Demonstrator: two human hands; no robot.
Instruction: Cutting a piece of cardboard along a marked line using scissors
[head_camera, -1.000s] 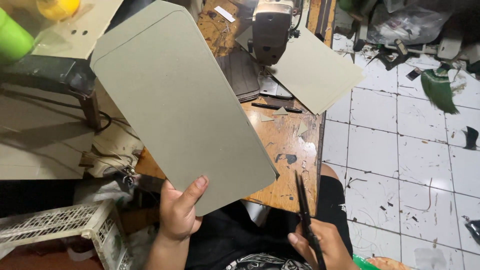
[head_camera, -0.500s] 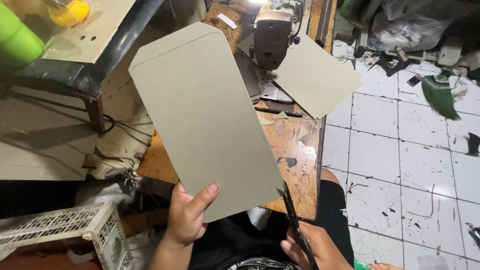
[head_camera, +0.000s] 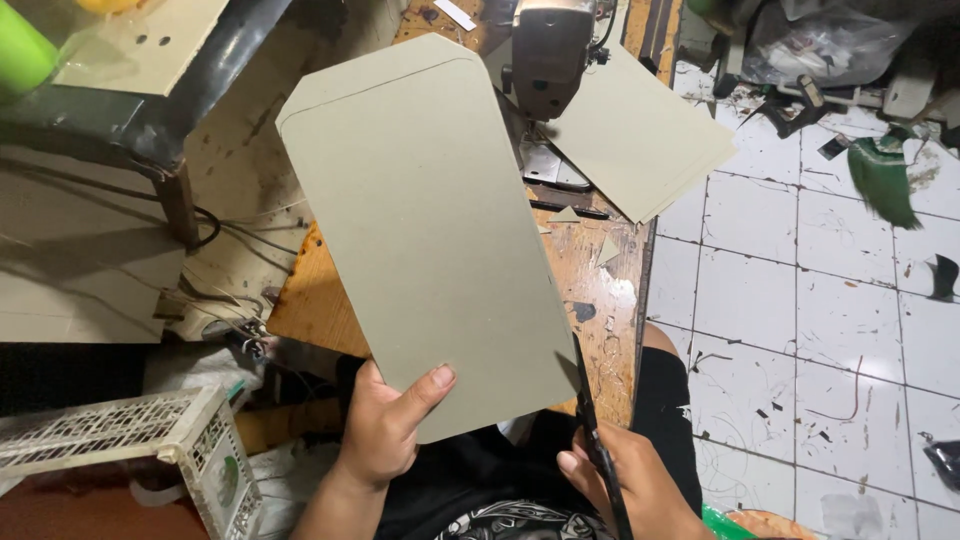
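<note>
Left hand (head_camera: 385, 430) grips the lower edge of a large grey-green cardboard sheet with rounded top corners (head_camera: 430, 230), thumb on its face, sheet held tilted in the air above the near edge of the worn wooden counter (head_camera: 600, 290). Right hand (head_camera: 635, 485) clenched around black scissors (head_camera: 590, 420), blades meeting the sheet's lower right corner. Metal sewing machine (head_camera: 550, 50) at the counter's far end; further grey cardboard sheets (head_camera: 640, 130) overhang the right edge. White tiled floor (head_camera: 800, 320) littered with scraps
</note>
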